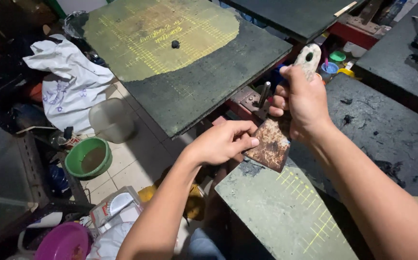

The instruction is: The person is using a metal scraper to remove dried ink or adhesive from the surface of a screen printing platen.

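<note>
Dim overhead light — dark, stretched edges.

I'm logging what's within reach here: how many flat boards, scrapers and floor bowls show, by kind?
Flat boards: 5, near one, gridded yellow one, black-smeared one, top one, far right one
Scraper: 1, held by right hand, left hand touching its blade
Bowls: 2, green bowl, purple bowl
Total: 8
</note>
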